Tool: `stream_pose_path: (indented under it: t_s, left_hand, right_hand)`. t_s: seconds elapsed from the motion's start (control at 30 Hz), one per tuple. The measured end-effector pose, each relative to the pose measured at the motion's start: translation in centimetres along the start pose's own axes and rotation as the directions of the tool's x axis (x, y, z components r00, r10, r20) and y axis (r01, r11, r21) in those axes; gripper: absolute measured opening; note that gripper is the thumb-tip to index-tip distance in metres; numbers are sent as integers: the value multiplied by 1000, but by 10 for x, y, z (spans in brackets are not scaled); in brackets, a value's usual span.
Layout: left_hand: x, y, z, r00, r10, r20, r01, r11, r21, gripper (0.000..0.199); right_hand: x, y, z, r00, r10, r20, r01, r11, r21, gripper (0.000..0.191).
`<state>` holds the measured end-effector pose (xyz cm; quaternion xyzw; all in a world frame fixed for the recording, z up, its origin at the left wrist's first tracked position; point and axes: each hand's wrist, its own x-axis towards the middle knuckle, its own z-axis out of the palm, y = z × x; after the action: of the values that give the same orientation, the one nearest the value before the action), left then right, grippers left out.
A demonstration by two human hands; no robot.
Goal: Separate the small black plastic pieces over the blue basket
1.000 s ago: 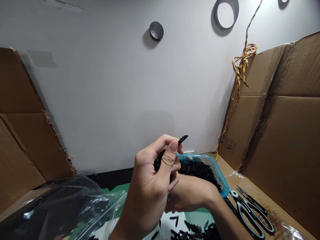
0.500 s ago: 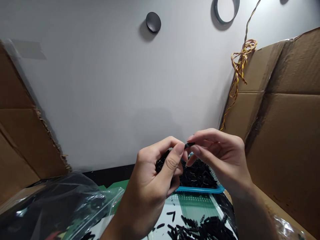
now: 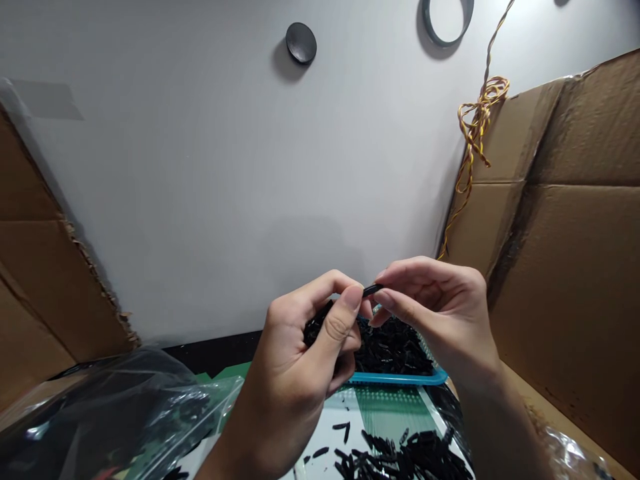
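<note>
A small slim black piece [image 3: 371, 290] is pinched between my two hands, above the basket. The thumb and forefinger of my left hand [image 3: 305, 360] close on its left end. Its right end sits between the fingertips of my right hand [image 3: 440, 307]. Behind my hands, a blue plastic basket [image 3: 400, 379] holds a heap of similar black pieces [image 3: 395, 347]; the left hand covers part of it. More loose black pieces [image 3: 410, 457] lie in a pile on the white and green surface [image 3: 395, 407] below.
On the left lies a clear plastic bag [image 3: 165, 407]. Cardboard panels stand at left [image 3: 45, 267] and right [image 3: 580, 233]. Twisted yellow-brown wires [image 3: 480, 120] hang by the right panel. A black round knob [image 3: 301, 43] and a dark ring [image 3: 447, 23] are on the grey wall [image 3: 200, 167].
Both hands keep their pinch on the black piece, which now tilts slightly differently. The whole view has shifted a little.
</note>
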<state>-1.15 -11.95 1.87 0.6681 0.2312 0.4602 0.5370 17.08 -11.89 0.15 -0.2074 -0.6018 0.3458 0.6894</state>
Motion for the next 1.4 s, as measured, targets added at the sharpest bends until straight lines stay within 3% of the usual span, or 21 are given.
stream_pose_path:
  t_s: [0.33,0.5,0.73,1.03,1.4]
  left_hand:
    - [1,6,0,1000,7,-12,-6,996,90,27]
    - [1,10,3,997,76,-34,-66,968,240,27]
    - [0,10,3,992,124,-20,-111,938,330,28]
    - [1,3,4,999,31,-9,-29,987,157,30]
    - [3,7,2,1000,-13,0,13,990,144,34]
  right_hand:
    - [-1,-1,6,999,44,1,-44,999,23,5]
    - [1,-2,8,991,126,52,-132,980,148,6]
    - [3,-6,8,980,191,49,-196,966,171,13]
    - [1,-5,8,969,247,30,-247,941,233,14]
    - [2,-3,8,971,229,69,-239,939,247,12]
